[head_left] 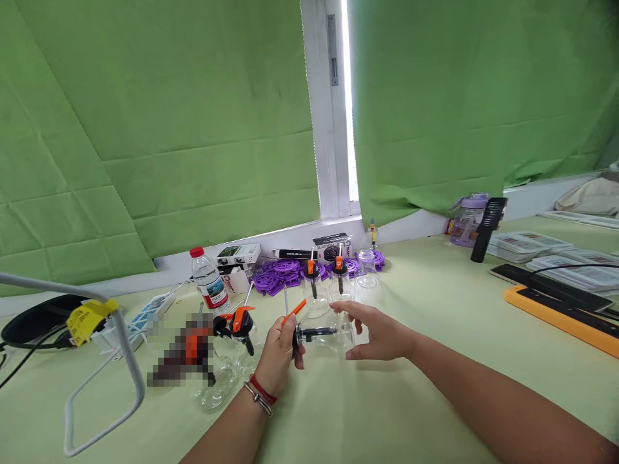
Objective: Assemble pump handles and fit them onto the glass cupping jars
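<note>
Near the middle of the table, my left hand (280,351) is closed around the black cap of a clear glass vessel (322,341) with an orange lever, which lies on its side. A black part shows inside the glass. My right hand (374,332) curves around the glass's other end, fingers and thumb apart; whether they touch it is hard to tell. Beyond my hands stand two similar vessels with orange and black tops (313,269) (339,265). Left of my left hand is another orange and black top (242,321) on glass.
A water bottle (210,283), boxes (239,255) and purple plastic pieces (278,276) line the back. A clear cup (367,261) stands behind my right hand. A metal frame (130,361) is at left; an orange and black tool (561,316) and paper stacks (527,245) are at right.
</note>
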Demonstrator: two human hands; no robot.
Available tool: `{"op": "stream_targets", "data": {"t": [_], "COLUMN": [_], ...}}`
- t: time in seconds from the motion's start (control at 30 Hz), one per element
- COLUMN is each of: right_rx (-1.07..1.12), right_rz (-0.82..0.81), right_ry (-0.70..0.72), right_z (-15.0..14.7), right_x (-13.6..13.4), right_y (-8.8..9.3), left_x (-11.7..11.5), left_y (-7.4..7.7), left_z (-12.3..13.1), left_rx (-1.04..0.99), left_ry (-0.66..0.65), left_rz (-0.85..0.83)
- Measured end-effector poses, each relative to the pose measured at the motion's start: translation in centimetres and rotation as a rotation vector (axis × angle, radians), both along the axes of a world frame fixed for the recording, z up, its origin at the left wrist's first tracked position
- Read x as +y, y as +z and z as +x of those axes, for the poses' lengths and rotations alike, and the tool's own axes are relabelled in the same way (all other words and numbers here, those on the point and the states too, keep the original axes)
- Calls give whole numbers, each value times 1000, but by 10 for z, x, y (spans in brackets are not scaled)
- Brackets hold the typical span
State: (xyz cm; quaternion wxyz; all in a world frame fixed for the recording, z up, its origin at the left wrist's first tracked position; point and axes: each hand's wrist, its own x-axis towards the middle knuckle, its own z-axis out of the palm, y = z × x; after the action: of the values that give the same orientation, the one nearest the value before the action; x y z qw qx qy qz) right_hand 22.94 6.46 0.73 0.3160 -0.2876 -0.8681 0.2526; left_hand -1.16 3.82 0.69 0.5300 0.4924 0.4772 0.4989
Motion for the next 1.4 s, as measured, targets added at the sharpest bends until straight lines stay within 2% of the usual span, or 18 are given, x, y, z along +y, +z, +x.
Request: {"op": "stream_targets", "data": {"t": [0.17, 0.37, 0.47, 1.0, 1.17, 1.3, 1.4], "right_rx": [53, 302, 399, 398, 410, 375, 290], "right_rz": [-288, -649, -747, -808, -829, -691, -590], "right_ry": [64, 173, 221, 193, 183, 181, 172], "right_z": [5, -1, -4, -6, -12, -19, -20], "right_x": [4, 4, 4, 4, 3, 3, 6], "right_y": [-3, -4, -6, -3, -11, -20, -26], "left_x": [-2, -4, -4, -5, -6, -5, -4], "left_y": [-3, 0, 2, 1, 2, 7, 9], "left_z": [2, 4, 4, 1, 0, -3, -5], "left_rx": [64, 66, 78, 144, 174, 141, 211], "left_ry": [-43, -61, -54, -37, 43, 162, 167], "left_rz": [24, 7, 7, 35, 57, 145, 236]}}
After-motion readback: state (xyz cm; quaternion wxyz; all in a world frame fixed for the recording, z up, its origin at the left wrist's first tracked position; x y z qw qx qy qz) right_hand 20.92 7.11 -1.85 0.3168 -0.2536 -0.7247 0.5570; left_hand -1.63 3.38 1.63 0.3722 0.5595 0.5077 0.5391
